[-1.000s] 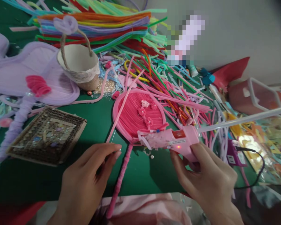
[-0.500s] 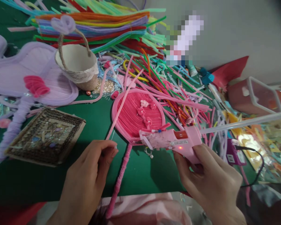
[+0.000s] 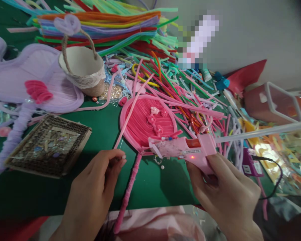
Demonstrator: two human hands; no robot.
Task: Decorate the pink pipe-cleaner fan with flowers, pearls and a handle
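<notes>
My right hand (image 3: 223,187) is wrapped round the handle of a pink glue gun (image 3: 198,150). A red light glows on its side, and a clear glue stick (image 3: 261,132) sticks out of its back. Its nozzle is over the lower edge of a round pink fan (image 3: 137,124) made of pipe cleaners, with small flowers on it and a wrapped pink handle (image 3: 130,187). My left hand (image 3: 95,184) is pinched left of that handle; what its fingertips hold is too small to make out. A pink pipe cleaner (image 3: 130,115) crosses the fan, its lower end hidden behind this hand.
On the left are a cardboard tray (image 3: 82,134) of beads, a lilac fan (image 3: 10,77) and a small basket (image 3: 95,88). Coloured pipe cleaners (image 3: 102,31) are heaped at the back. A pink bin (image 3: 258,103) and a purple box with a black cable (image 3: 252,165) are at right.
The glue gun's nozzle has shifted slightly to the left over the fan's lower edge. My left hand has barely moved.
</notes>
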